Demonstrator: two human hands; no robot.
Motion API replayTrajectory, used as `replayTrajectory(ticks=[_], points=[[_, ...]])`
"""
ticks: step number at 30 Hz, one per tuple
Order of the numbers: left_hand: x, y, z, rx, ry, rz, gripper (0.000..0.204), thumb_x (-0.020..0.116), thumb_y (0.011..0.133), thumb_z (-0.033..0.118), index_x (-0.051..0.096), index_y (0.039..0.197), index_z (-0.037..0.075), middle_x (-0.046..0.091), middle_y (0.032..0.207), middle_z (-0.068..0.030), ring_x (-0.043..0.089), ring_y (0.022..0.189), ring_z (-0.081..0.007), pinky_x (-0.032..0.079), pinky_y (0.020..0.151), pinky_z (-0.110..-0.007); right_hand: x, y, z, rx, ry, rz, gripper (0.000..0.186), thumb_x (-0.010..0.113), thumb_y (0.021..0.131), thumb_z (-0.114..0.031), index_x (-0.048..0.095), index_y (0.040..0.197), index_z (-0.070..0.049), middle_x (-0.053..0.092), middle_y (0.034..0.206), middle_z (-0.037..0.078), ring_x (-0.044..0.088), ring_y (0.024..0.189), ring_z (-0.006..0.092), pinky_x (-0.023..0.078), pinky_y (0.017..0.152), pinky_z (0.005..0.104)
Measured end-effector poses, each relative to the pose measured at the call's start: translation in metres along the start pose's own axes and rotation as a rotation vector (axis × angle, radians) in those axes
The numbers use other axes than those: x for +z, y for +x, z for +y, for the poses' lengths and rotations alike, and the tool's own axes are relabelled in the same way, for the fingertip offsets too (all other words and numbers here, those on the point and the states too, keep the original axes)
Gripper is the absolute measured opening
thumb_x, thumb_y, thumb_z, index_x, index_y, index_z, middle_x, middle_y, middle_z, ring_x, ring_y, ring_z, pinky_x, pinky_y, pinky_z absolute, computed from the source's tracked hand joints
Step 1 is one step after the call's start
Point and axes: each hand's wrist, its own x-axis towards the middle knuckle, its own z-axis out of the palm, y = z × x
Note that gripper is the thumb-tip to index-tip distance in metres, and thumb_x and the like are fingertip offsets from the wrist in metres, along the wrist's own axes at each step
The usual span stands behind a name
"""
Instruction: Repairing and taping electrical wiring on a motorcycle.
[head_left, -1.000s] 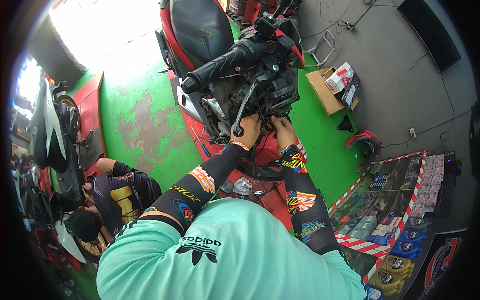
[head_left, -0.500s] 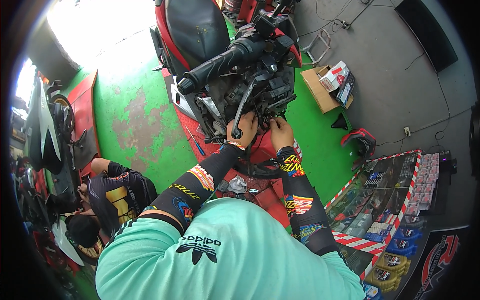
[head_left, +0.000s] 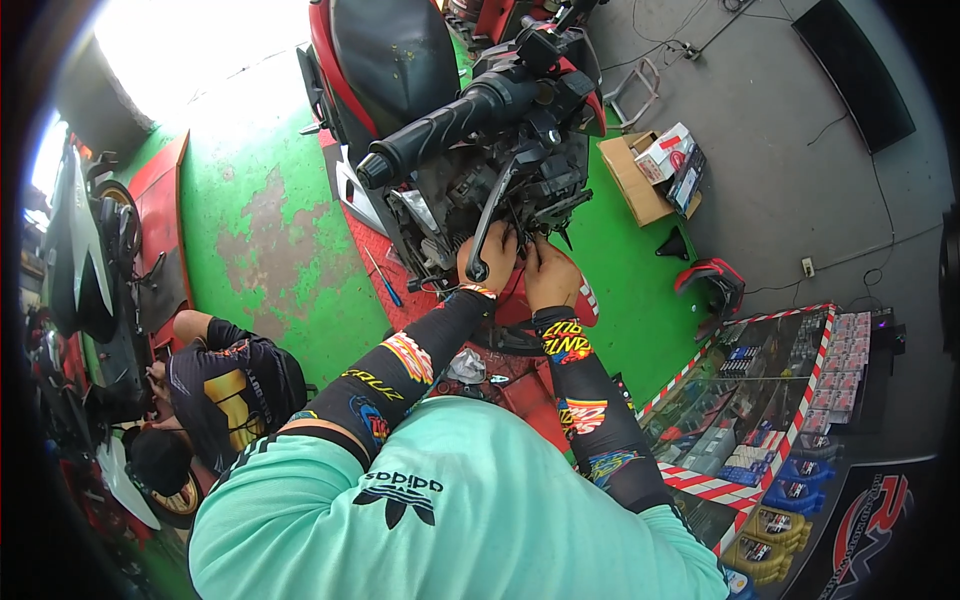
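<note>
- My left hand [head_left: 484, 256] is curled, its fingertips tucked among dark parts at the front of the motor scooter [head_left: 455, 195]; I cannot tell what, if anything, they grasp.
- My right hand [head_left: 552, 277] is just beside it, fingers bent inward at the same spot; whether it grips a part is hidden.
- The scooter stands ahead of me on a red platform [head_left: 362, 232], front end toward me.
- Progress, in my judgement: opening up is done, since the frame and inner parts show bare; the work at my fingertips looks unfinished, and the front is not covered.
- Obstruction: a control lever [head_left: 494, 212] crosses over my left hand; the handgrip [head_left: 425, 138] juts out above the opening.
- A screwdriver [head_left: 385, 280] lies on the platform, left of my hands.
- Farther left, a co-worker [head_left: 235, 390] crouches at another motorcycle [head_left: 92, 245].
- To the right: a glass display case [head_left: 690, 425], a red-and-black panel [head_left: 712, 280], then a cardboard box [head_left: 632, 185].
</note>
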Motion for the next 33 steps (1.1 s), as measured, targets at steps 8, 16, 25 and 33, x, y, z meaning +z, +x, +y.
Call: replayTrajectory(ticks=[8, 16, 25, 33], points=[[0.003, 0.005, -0.007, 0.023, 0.039, 0.026, 0.028, 0.065, 0.091, 0.031, 0.073, 0.087, 0.004, 0.069, 0.076, -0.019, 0.067, 0.068, -0.0405, 0.053, 0.064, -0.048, 0.01, -0.016, -0.018, -0.025, -0.144, -0.085, 0.052, 0.056, 0.094, -0.019, 0.051, 0.143, 0.0, 0.073, 0.085, 0.02, 0.07, 0.076, 0.0385, 0.052, 0.065, 0.0489], [-0.009, 0.006, 0.005, -0.066, -0.054, -0.036, 0.03, 0.066, 0.091, 0.031, 0.074, 0.094, 0.002, 0.071, 0.078, -0.0186, 0.069, 0.072, -0.0383, 0.054, 0.065, -0.045, 0.015, -0.034, -0.004, 0.171, 0.202, 0.079, 0.03, 0.055, 0.099, -0.018, 0.057, 0.129, -0.011, 0.074, 0.091, 0.02, 0.071, 0.08, 0.0421, 0.055, 0.068, 0.0515], [0.003, 0.003, 0.002, -0.218, -0.192, -0.047, 0.026, 0.064, 0.096, 0.019, 0.072, 0.107, -0.003, 0.076, 0.081, -0.0149, 0.076, 0.072, -0.0232, 0.056, 0.066, -0.032, 0.014, -0.025, -0.019, 0.294, 0.319, 0.247, 0.025, 0.058, 0.098, -0.023, 0.071, 0.116, -0.011, 0.072, 0.091, 0.022, 0.07, 0.08, 0.0429, 0.055, 0.07, 0.0509], [0.018, -0.014, -0.017, -0.279, -0.463, -0.059, 0.031, 0.058, 0.102, 0.016, 0.067, 0.12, -0.006, 0.074, 0.095, -0.0133, 0.072, 0.086, -0.0163, 0.055, 0.075, -0.028, 0.022, -0.018, -0.023, 0.312, 0.298, 0.113, 0.026, 0.062, 0.097, -0.029, 0.074, 0.105, -0.007, 0.069, 0.083, 0.024, 0.069, 0.077, 0.0438, 0.053, 0.066, 0.0523]])
